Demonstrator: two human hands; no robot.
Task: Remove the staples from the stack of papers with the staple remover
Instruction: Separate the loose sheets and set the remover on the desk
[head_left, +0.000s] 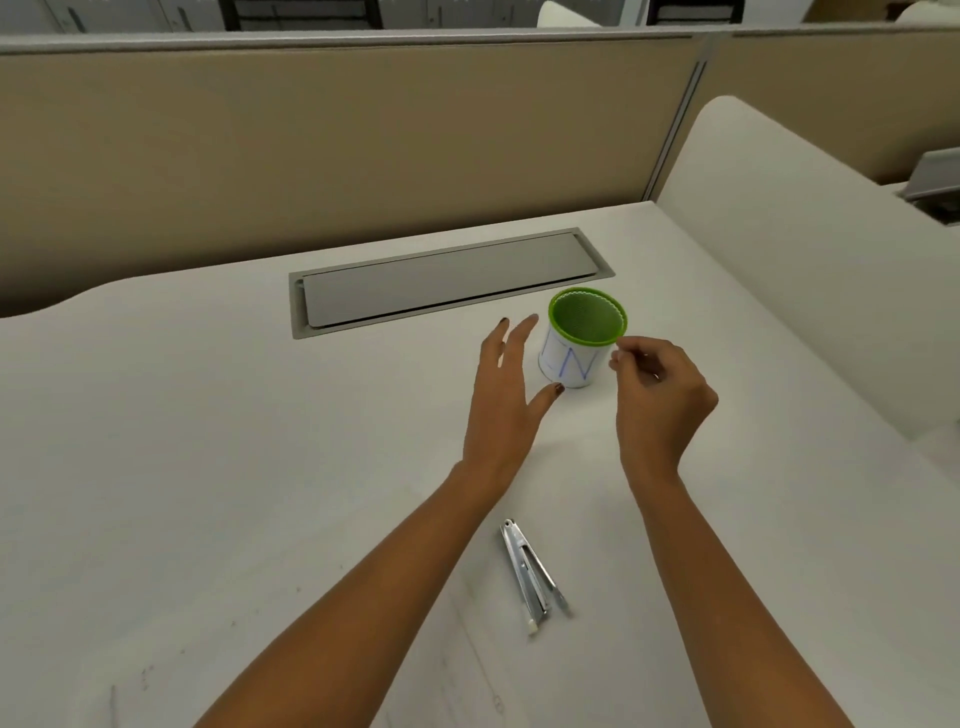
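A metal staple remover (531, 574) lies flat on the white desk (208, 467), between my two forearms and touched by neither hand. My left hand (506, 395) hovers with straight, spread fingers just left of a green mesh cup (587, 325); its thumb tip is close to the cup's base. My right hand (657, 395) is beside the cup's right rim, fingertips pinched together. Anything between them is too small to see. Faint sheet edges show on the desk near the bottom; I cannot make out the paper stack.
The cup wears a white paper label with blue letters. A grey cable-tray lid (447, 280) is set into the desk behind it. A beige partition (337, 145) closes the far side and a white divider (805, 249) the right.
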